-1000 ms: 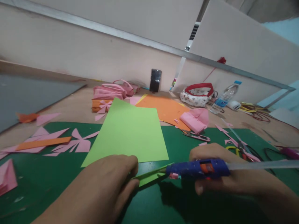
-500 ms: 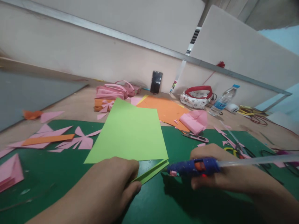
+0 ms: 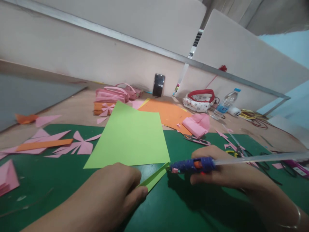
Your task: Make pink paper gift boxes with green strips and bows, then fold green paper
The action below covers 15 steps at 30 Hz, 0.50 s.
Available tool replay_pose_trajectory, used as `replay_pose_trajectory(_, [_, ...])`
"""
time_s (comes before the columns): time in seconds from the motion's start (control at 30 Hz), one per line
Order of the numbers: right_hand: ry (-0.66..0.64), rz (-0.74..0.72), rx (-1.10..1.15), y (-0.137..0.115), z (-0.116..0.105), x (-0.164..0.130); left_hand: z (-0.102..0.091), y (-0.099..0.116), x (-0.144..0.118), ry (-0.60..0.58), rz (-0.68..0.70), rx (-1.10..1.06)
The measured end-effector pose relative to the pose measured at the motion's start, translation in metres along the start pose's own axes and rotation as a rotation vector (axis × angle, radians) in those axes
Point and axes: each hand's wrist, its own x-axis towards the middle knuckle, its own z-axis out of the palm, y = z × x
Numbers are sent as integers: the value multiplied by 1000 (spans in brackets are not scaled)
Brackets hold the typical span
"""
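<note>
My left hand pinches one end of a folded green paper strip over the green cutting mat. In my right hand is a blue hot glue gun, a long clear glue stick sticking out of its back. A small red light glows on the gun. Its nozzle is at the strip's far end; whether the two touch I cannot tell. Just beyond both hands lies a large light green paper sheet.
Pink paper cutouts and an orange strip lie at left. Behind the green sheet are orange paper, folded pink paper and thread snips. A phone leans on the wall; a water bottle stands right.
The glue gun has moved slightly left and up, its nozzle now at the strip's end. My left hand has tilted the strip a little. The whole view has shifted slightly.
</note>
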Motion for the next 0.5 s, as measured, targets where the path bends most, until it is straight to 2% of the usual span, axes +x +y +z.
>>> replay_pose_trajectory(0.23, [78, 12, -87, -5, 11, -13, 1, 4, -4, 24, 35, 40])
replay_pose_trajectory(0.4, [103, -8, -113, -15, 21, -19, 4, 2, -5, 99, 89, 32])
replay_pose_trajectory(0.5, [127, 31, -128, -15, 22, -19, 8, 1, -3, 135, 125, 60])
